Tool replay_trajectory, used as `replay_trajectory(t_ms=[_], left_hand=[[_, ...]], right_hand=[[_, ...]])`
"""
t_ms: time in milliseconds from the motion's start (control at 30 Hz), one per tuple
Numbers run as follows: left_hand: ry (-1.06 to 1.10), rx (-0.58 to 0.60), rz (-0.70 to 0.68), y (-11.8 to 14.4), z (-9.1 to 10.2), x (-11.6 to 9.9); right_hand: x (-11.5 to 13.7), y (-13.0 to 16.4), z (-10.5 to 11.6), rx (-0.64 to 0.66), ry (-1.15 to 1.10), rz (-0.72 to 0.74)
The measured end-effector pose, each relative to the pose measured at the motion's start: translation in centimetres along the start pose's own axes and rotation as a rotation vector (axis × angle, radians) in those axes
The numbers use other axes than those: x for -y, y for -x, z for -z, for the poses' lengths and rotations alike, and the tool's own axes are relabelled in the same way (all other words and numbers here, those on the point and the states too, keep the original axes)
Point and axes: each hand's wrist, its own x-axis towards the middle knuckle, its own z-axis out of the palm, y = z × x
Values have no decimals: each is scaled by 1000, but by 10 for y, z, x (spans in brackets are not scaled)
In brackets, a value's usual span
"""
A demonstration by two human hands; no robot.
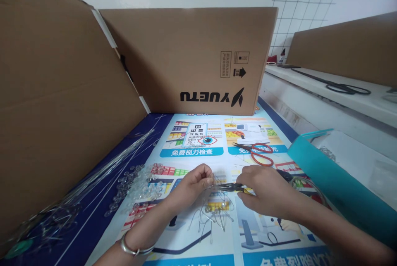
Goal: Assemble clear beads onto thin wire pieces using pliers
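My left hand has thumb and forefinger pinched on a thin wire; its exact shape is too fine to make out. My right hand is wrapped around the handles of long-nose pliers, whose dark jaws point left and meet the wire at my left fingertips. Below the pliers, bent wire pieces with clear beads lie on the printed sheet. A spread of clear beads lies left of my left hand. Red-handled scissors rest beyond my right hand.
Long straight wires and a tangled wire heap run along the left side. Cardboard panels wall off the back and left. On the right stands a teal box, near a ledge holding black scissors.
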Motion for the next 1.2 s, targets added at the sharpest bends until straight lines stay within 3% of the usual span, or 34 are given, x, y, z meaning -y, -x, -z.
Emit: replay_trajectory(t_ms=[467, 1200], left_hand=[[-28, -19, -10, 0, -3, -5], [-22, -55, -5, 1, -5, -2]], right_hand=[[19, 1, -13, -88, 144, -34], [16, -1, -16, -70, 95, -81]])
